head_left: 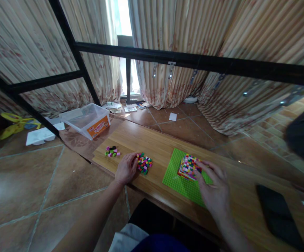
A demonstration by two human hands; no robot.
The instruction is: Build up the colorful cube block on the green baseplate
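Note:
On the bench, my left hand (127,168) is curled, its fingertips at the left edge of a heap of small coloured toy bricks (144,163). What those fingertips hold, if anything, is hidden. A green studded baseplate (173,175) carries a block of multicoloured toy bricks (188,167) built up in layers. At the right side of this block is my right hand (214,185), thumb and fingers bent together over its top edge. Anything between them is too small to make out.
A smaller group of pink, green and black bricks (112,151) lies at the left end of the wooden bench (141,134). Toward the right lies a black phone-like slab (279,213). A clear plastic bin (86,119) stands beyond the left end. Black metal bars (152,52) cross ahead.

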